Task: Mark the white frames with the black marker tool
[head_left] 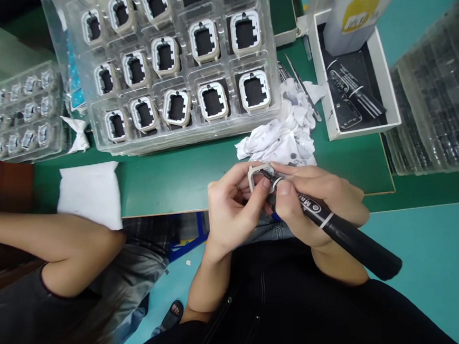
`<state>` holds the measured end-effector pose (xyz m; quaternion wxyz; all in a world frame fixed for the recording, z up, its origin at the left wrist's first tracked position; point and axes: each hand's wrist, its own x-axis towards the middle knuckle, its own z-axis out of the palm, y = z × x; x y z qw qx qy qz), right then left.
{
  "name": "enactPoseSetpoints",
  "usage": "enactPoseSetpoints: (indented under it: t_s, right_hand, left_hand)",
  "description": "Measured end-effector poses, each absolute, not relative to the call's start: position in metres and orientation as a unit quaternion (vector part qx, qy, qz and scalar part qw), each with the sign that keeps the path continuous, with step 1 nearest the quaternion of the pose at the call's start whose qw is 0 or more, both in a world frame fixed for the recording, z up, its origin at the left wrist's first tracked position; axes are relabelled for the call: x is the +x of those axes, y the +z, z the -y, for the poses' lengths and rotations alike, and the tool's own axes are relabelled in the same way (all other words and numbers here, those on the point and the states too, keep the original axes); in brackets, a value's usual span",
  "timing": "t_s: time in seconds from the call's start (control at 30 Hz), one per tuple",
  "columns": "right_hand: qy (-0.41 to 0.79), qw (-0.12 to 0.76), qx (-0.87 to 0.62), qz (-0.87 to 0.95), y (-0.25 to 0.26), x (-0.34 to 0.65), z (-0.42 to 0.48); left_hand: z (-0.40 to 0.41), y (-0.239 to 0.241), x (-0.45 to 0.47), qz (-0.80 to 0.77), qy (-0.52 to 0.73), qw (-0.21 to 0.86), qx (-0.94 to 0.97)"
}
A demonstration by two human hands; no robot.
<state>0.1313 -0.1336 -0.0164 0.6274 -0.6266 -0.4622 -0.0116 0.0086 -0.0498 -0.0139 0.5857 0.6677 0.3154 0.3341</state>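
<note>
Between the fingers of my left hand (234, 206) is a small whitish square frame (254, 174), like a watch case. My right hand (321, 196) is closed around a black marker pen (354, 241), its tip touching or very near the inside of the frame. Fingers of both hands cover much of the frame. Just beyond them lie crumpled white wipes (285, 130) with dark smudges. A clear plastic tray (186, 130) behind holds several similar pale frames in its pockets, each over a dark pad.
At the right, a white box (363, 132) holds a bottle (364, 13) and more markers. Tweezers (302, 84) lie beside the wipes. Stacked clear trays (438, 92) stand far right. A folded white cloth (90, 193) and a co-worker's arm (64, 243) are at left.
</note>
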Motion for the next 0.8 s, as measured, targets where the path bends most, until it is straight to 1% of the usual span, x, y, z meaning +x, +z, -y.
enactPoseSetpoints:
  t_s: [0.2,0.37,0.53,0.67,0.8]
  right_hand:
    - [-0.037,0.643,-0.612,0.459,-0.0161,0.1316,0.1339]
    - [0.010,0.600,-0.637,0.484,-0.0136,0.1351,0.1366]
    - [-0.059,0.644,-0.594,0.479,-0.0194,0.1331,0.1311]
    - [-0.059,0.641,-0.595,0.481,-0.0204,0.1336,0.1311]
    - [-0.033,0.631,-0.593,0.498,-0.0186,0.1355,0.1323]
  left_hand:
    - [0.0494,-0.0134,0.0073,-0.328,0.328,0.584,0.666]
    - [0.0494,-0.0137,0.0082,-0.318,0.329,0.587,0.668]
    - [0.0498,-0.0135,0.0090,-0.302,0.342,0.593,0.663]
    - [0.0503,-0.0142,0.0083,-0.298,0.342,0.600,0.659]
    - [0.0496,-0.0123,0.0078,-0.290,0.341,0.629,0.636]
